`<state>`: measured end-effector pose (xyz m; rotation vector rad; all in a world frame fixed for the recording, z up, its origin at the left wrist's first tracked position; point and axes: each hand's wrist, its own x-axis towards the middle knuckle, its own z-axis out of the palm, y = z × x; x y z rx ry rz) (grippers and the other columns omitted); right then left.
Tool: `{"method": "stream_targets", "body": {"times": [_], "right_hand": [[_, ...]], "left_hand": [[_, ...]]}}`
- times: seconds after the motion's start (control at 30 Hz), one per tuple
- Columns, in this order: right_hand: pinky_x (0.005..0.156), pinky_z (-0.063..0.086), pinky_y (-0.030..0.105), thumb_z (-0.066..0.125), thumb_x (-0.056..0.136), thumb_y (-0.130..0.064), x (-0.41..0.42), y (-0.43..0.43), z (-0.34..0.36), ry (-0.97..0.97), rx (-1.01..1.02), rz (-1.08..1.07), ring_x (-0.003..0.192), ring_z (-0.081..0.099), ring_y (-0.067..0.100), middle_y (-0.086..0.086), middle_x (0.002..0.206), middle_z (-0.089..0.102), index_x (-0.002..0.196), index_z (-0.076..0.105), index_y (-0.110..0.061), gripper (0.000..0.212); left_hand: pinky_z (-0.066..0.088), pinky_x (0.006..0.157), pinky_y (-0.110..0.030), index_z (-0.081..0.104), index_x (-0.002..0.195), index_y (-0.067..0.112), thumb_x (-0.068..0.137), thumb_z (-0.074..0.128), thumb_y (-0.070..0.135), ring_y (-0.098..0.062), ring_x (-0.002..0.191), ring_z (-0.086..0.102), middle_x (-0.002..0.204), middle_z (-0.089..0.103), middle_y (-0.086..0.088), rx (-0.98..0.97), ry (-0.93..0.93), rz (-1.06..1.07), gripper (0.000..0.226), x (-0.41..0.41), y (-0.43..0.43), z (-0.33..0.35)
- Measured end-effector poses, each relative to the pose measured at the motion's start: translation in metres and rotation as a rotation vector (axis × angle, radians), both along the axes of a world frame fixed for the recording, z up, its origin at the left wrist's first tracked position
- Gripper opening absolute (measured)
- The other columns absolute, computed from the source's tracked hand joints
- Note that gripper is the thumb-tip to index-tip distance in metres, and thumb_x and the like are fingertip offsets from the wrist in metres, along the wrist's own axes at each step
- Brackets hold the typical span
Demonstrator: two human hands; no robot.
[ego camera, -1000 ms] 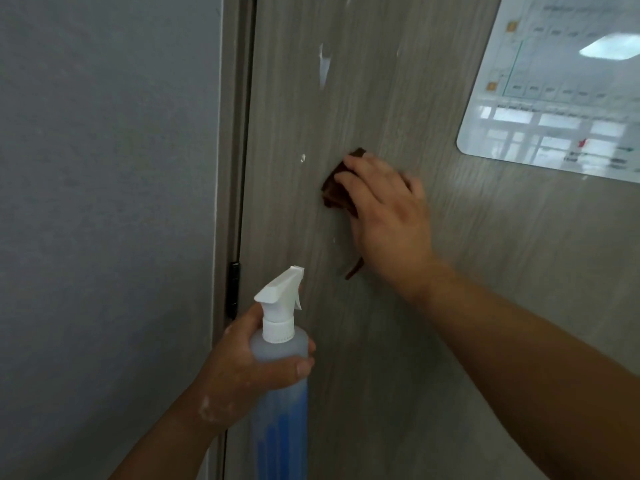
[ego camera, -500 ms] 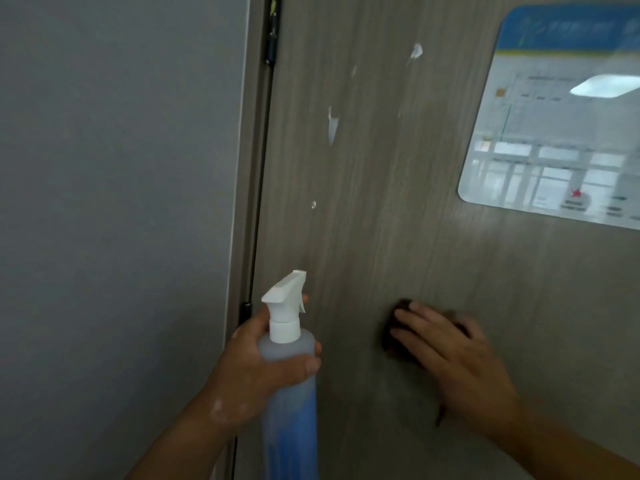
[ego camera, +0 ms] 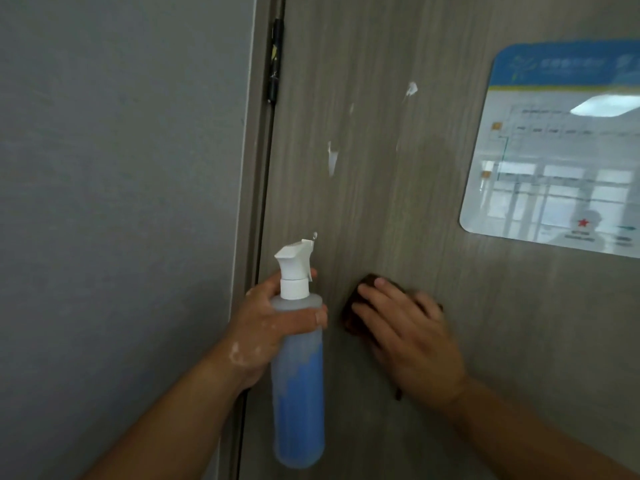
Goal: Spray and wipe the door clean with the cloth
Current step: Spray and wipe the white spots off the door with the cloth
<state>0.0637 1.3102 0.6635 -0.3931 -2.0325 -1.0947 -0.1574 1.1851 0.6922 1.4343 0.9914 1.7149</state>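
right hand (ego camera: 412,336) flat, pressing the soft brown cloth (ego camera: 353,315) on the door (ego camera: 398,209). left hand (ego camera: 273,323) wrapped round the spray bottle (ego camera: 298,379) neck. cloth's floppy, so palm it, i guess.

Both forearms are bare as far as the frame shows them, with no sleeve, watch or ring on either. The left hand (ego camera: 273,327) carries pale, whitish flecks and smears across its back and wrist, like dried foam or residue. The right hand (ego camera: 412,344) shows short, plain fingernails and no such marks.
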Motion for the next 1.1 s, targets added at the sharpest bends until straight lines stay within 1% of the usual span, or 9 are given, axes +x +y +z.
{"method": "stream_targets", "body": {"times": [0.13,0.3,0.47,0.63,0.73,0.8,0.97,1.03,1.1], "right_hand": [[0.101,0.041,0.044,0.073,0.092,-0.021,0.001,0.001,-0.014,-0.03,-0.017,-0.022,0.143,0.049,0.026,0.006,0.149,0.057,0.132,0.065,-0.018,0.041],[0.099,0.045,0.046,0.075,0.089,-0.032,0.002,0.002,-0.012,-0.038,-0.012,-0.036,0.141,0.052,0.026,0.005,0.148,0.058,0.131,0.068,-0.019,0.044],[0.094,0.044,0.046,0.065,0.097,-0.025,0.002,0.004,0.017,-0.093,0.119,0.005,0.137,0.053,0.029,0.008,0.145,0.061,0.129,0.066,-0.018,0.033],[0.098,0.041,0.051,0.065,0.094,-0.031,-0.035,-0.002,0.127,0.31,0.048,-0.054,0.136,0.05,0.03,0.008,0.146,0.057,0.133,0.062,-0.017,0.041],[0.104,0.04,0.052,0.057,0.099,-0.054,-0.052,-0.006,0.133,0.379,0.028,-0.082,0.143,0.045,0.03,0.007,0.151,0.053,0.136,0.062,-0.018,0.052],[0.11,0.037,0.056,0.052,0.1,-0.058,-0.056,-0.004,0.097,0.258,0.04,-0.049,0.149,0.04,0.03,0.008,0.156,0.049,0.142,0.061,-0.018,0.059],[0.114,0.031,0.064,0.058,0.097,-0.057,-0.036,0.01,-0.003,-0.364,0.225,-0.129,0.149,0.039,0.032,0.009,0.158,0.046,0.148,0.053,-0.017,0.065],[0.113,0.029,0.065,0.056,0.097,-0.059,-0.035,0.015,0.01,-0.396,0.288,-0.154,0.147,0.042,0.033,0.009,0.156,0.049,0.148,0.052,-0.015,0.068],[0.113,0.031,0.066,0.054,0.097,-0.062,-0.047,0.015,0.044,-0.308,0.308,-0.208,0.146,0.044,0.034,0.01,0.155,0.051,0.148,0.053,-0.015,0.069]], "left_hand": [[0.055,0.086,-0.053,0.064,0.114,0.024,0.05,0.087,0.03,-0.038,0.094,0.068,0.099,0.071,-0.02,0.0,0.004,0.04,0.068,-0.002,-0.002,-0.003],[0.057,0.078,-0.045,0.061,0.113,0.023,0.051,0.083,0.029,-0.031,0.084,0.07,0.089,0.074,-0.012,0.023,0.017,0.012,0.066,-0.003,-0.015,0.0],[0.058,0.074,-0.041,0.062,0.11,0.031,0.05,0.085,0.027,-0.032,0.083,0.071,0.09,0.075,-0.015,0.036,0.047,0.001,0.064,-0.005,-0.03,-0.005],[0.056,0.073,-0.042,0.063,0.111,0.03,0.046,0.09,0.026,-0.031,0.08,0.072,0.089,0.075,-0.016,0.052,0.034,0.011,0.071,-0.01,-0.032,-0.005],[0.056,0.071,-0.043,0.065,0.109,0.033,0.048,0.087,0.02,-0.032,0.077,0.07,0.087,0.075,-0.017,0.09,-0.004,-0.005,0.065,-0.009,-0.033,-0.003],[0.056,0.07,-0.042,0.066,0.108,0.034,0.048,0.086,0.019,-0.032,0.076,0.07,0.086,0.074,-0.017,0.097,-0.018,-0.015,0.065,-0.008,-0.034,-0.006],[0.057,0.071,-0.045,0.067,0.104,0.032,0.038,0.096,0.032,-0.034,0.078,0.07,0.086,0.075,-0.018,0.068,-0.042,-0.012,0.072,-0.01,-0.046,-0.013],[0.057,0.072,-0.048,0.069,0.099,0.034,0.034,0.097,0.037,-0.035,0.077,0.069,0.085,0.075,-0.018,0.067,-0.051,-0.008,0.071,-0.011,-0.051,-0.015],[0.056,0.07,-0.046,0.07,0.098,0.035,0.036,0.096,0.028,-0.034,0.075,0.068,0.083,0.074,-0.018,0.07,-0.064,-0.015,0.067,-0.012,-0.054,-0.017]]}}
